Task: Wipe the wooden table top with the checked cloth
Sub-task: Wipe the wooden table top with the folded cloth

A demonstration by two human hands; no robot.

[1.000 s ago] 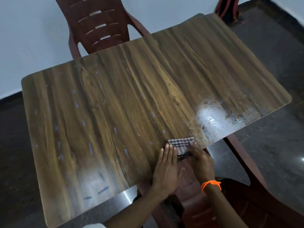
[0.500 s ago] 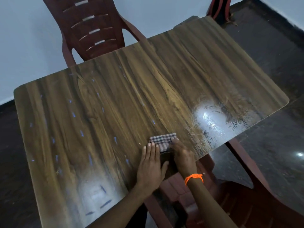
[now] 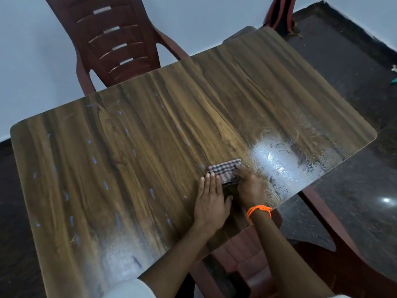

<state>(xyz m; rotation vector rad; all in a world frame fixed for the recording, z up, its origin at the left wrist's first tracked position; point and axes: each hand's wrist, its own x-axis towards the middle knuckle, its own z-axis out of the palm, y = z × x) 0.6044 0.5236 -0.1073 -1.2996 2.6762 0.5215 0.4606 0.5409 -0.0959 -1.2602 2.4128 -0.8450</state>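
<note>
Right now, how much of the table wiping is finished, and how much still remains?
Done: little that is certain; only the patch near the right edge shows smeared streaks. In hand: the left hand lies flat with its fingertips on the folded checked cloth, the right hand presses it beside the streaks. Left: most of the wooden table top, including the left side with small blue marks.

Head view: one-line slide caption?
Both hands, left hand and right hand, press a folded checked cloth flat on the wooden table top, beside a wet patch.
</note>
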